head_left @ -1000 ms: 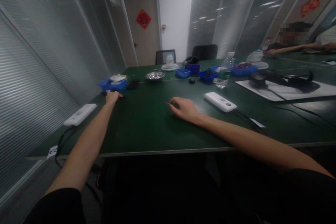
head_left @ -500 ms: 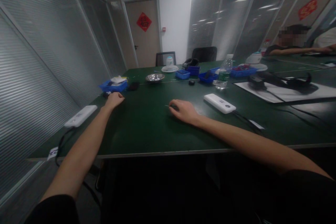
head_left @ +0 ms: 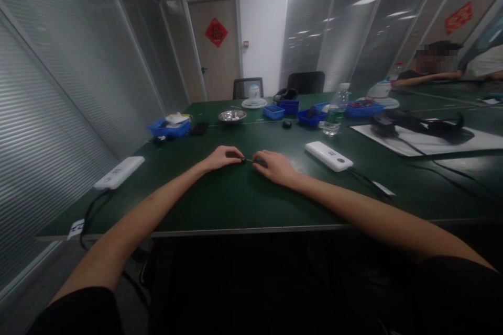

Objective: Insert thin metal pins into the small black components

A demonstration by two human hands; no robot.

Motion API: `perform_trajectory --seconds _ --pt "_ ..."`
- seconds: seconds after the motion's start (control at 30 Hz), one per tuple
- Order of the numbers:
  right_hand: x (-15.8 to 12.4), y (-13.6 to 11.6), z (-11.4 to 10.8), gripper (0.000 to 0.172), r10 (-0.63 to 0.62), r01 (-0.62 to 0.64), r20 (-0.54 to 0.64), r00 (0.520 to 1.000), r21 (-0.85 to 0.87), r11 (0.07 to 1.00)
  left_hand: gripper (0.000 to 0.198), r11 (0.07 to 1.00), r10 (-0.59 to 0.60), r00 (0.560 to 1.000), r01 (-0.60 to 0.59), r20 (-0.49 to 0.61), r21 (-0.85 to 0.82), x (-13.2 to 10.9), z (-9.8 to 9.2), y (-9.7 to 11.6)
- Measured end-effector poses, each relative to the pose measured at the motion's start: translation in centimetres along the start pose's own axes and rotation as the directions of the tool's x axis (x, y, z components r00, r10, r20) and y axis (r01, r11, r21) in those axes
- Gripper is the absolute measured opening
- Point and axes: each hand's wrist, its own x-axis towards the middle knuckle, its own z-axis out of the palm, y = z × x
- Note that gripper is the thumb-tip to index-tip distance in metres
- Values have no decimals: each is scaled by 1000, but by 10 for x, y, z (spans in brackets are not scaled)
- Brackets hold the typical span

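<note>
Over the middle of the green table (head_left: pixel 220 204), my right hand (head_left: pixel 275 167) is closed round a thin screwdriver (head_left: pixel 251 160). Its dark handle is mostly hidden by the fingers, and the slim metal shaft points left. My left hand (head_left: pixel 223 158) pinches a small black piece (head_left: pixel 243 160) between thumb and fingertips, right at the shaft's tip. The piece is too small to name, and I cannot tell whether tip and piece touch.
White power banks (head_left: pixel 329 156) with cables lie on both sides. Farther back are a steel bowl (head_left: pixel 231 116), a blue tray (head_left: pixel 168 127), a blue bin (head_left: pixel 273 111), a water bottle (head_left: pixel 336 112) and a black mouse (head_left: pixel 286 123). Another person (head_left: pixel 432 63) sits at the far right.
My left hand has moved right from beside the left blue tray to the screwdriver's tip, and a small black piece now shows in its fingers. My right hand has stayed in place.
</note>
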Motion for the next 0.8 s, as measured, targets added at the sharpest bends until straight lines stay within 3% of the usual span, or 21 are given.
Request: perform_trajectory --seconds 0.13,0.8 --pt "0 1 1 27 2 -2 17 1000 -12 1000 35 999 31 999 -31 18 36 2 15 13" --pt "0 -3 -2 29 4 -1 71 997 -38 999 33 999 34 999 -34 8 24 -1 16 12"
